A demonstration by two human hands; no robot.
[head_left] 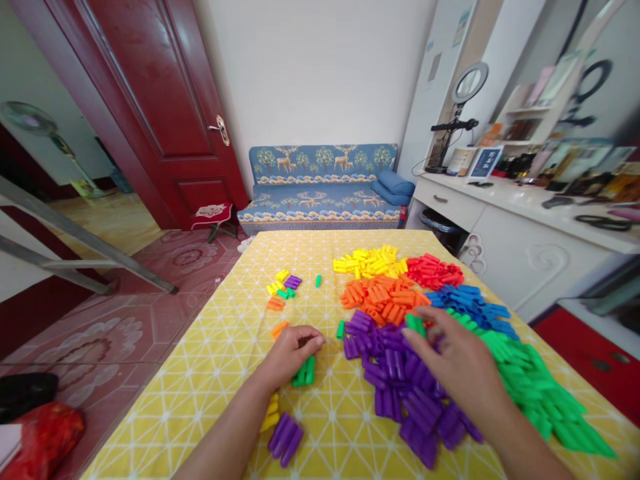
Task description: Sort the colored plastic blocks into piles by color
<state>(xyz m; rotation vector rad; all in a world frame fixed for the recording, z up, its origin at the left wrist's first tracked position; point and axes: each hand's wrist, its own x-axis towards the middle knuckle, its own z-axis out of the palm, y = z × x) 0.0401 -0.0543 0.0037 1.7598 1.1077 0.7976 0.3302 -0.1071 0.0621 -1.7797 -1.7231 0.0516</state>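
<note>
My left hand (pixel 291 352) rests on the yellow tablecloth (pixel 220 360) with its fingers curled over a small group of green pegs (pixel 305 372). My right hand (pixel 453 357) hovers over the purple peg pile (pixel 400 380), pinching one green peg (pixel 415 324) between thumb and fingers. Sorted piles of plastic pegs lie ahead: yellow (pixel 369 261), red (pixel 434 270), orange (pixel 384 299), blue (pixel 473 307) and green (pixel 530 380). Small joined groups lie by my left arm: purple (pixel 285 437) and yellow (pixel 271 412).
A few mixed pegs (pixel 281 288) lie at the table's left middle, and a loose green one (pixel 318 281) beyond. A blue patterned sofa (pixel 320 187) stands behind the table, a red door (pixel 165 100) at left, a white dresser (pixel 520 227) at right.
</note>
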